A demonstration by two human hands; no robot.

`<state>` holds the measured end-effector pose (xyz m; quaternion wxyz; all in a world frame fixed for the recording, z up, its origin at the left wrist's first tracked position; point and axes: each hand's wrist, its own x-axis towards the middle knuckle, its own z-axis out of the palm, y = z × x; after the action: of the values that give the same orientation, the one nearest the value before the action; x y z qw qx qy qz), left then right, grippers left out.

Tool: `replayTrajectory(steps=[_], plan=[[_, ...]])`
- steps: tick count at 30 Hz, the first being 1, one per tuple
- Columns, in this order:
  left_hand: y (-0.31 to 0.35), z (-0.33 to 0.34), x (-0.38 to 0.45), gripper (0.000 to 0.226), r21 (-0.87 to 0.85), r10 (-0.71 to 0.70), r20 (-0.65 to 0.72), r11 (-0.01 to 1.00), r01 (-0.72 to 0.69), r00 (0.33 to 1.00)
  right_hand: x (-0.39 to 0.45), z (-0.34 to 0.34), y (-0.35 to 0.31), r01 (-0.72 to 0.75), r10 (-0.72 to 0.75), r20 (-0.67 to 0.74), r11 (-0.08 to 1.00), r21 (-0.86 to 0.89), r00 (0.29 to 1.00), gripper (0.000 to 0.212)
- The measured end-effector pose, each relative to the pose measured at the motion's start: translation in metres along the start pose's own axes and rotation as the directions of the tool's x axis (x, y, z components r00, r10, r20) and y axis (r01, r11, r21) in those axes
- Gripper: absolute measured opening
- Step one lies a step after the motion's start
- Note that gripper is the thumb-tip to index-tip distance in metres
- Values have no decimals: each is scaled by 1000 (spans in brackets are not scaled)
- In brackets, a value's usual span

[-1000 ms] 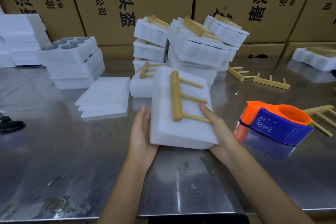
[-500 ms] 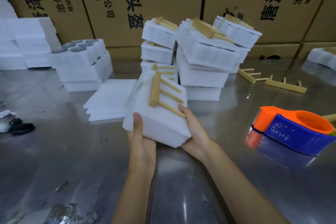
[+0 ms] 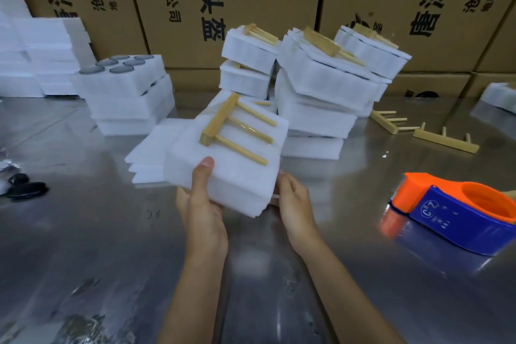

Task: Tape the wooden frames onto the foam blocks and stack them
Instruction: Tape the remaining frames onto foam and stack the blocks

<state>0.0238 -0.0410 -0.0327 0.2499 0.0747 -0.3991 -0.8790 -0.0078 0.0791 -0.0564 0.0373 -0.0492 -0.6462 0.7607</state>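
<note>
On the steel bench (image 3: 83,246), leaning stacks of finished foam blocks (image 3: 321,92) stand against the cartons. In front of them the person holds one foam block (image 3: 223,159) above the bench, a wooden frame (image 3: 237,128) lying on top, seemingly taped already. The left hand (image 3: 203,204) clasps its near edge, thumb on top; the right hand (image 3: 293,201) curls under the right corner. Stacking appears to be the step in hand: next, it needs setting squarely on a stack.

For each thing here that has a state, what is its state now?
foam block: held above the table, tilted
wooden frame: lying on the held block
left hand: grips the block's near edge
right hand: holds the block's right corner
tape dispenser: resting on the table, untouched
loose frames: lying on the table
</note>
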Motion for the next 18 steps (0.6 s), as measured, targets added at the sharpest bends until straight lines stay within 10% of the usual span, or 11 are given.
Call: replayTrajectory(steps=[10, 18], plan=[[26, 15, 27, 48, -165, 44, -77, 985, -56, 996, 17, 1, 8, 18, -18, -48, 1000, 5, 999, 33], [-8, 108, 115, 57, -219, -227, 72, 946, 237, 971, 16, -1, 4, -2, 3, -22, 999, 52, 1000, 33]])
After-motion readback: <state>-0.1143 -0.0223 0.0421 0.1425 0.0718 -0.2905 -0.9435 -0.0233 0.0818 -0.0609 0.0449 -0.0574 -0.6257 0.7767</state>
